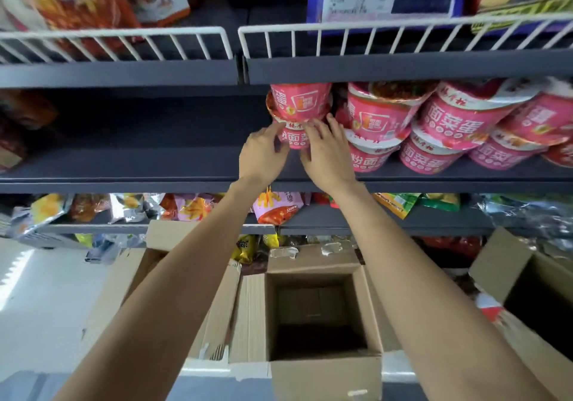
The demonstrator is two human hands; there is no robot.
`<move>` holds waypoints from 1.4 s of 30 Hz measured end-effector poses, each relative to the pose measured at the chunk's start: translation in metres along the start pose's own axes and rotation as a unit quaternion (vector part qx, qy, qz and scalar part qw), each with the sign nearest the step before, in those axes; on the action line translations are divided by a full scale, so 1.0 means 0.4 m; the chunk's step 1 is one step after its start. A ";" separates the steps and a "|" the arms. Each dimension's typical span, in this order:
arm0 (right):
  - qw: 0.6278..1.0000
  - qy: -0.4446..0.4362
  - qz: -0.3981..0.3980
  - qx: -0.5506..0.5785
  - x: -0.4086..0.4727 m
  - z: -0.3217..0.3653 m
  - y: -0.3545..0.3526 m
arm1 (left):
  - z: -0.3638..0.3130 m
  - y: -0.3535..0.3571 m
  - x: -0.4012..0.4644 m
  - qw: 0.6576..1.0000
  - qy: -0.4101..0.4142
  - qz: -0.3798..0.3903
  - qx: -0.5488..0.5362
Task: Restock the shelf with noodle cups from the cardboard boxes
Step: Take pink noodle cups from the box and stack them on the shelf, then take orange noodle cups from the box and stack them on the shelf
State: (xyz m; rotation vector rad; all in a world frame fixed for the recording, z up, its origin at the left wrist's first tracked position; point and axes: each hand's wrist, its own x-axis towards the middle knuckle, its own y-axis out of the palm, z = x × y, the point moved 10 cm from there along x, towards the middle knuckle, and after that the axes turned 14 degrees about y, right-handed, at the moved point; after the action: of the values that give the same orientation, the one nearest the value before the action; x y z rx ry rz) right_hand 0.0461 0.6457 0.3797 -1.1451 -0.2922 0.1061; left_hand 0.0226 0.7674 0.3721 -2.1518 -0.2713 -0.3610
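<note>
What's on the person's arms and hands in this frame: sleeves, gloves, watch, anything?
Nothing visible. Both forearms are bare from the bottom edge of the frame up to the wrists, with no sleeve or cuff in view. The left hand and right hand wear no gloves; no watch, bracelet or ring shows. Anything above the elbows is out of frame.
</note>
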 end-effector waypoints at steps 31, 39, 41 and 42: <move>0.922 0.200 0.329 0.041 -0.927 0.540 0.512 | 0.672 -0.675 -1.169 0.932 -0.350 0.088 -0.025; 0.903 0.272 0.328 0.059 -0.881 0.645 0.816 | 0.925 -0.570 -1.088 0.953 -0.226 0.191 -0.067; 0.898 0.286 0.328 0.059 -0.869 0.631 0.910 | 0.989 -0.477 -1.095 0.951 -0.194 0.232 -0.060; 0.898 0.285 0.330 0.058 -0.865 0.623 0.961 | 1.018 -0.427 -1.101 0.949 -0.181 0.251 -0.055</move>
State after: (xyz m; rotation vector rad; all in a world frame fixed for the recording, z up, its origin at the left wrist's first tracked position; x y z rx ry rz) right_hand -0.3300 0.9437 0.0650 -1.0647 0.6305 0.3703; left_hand -0.3806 1.1734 0.1236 -2.2931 0.1006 0.3214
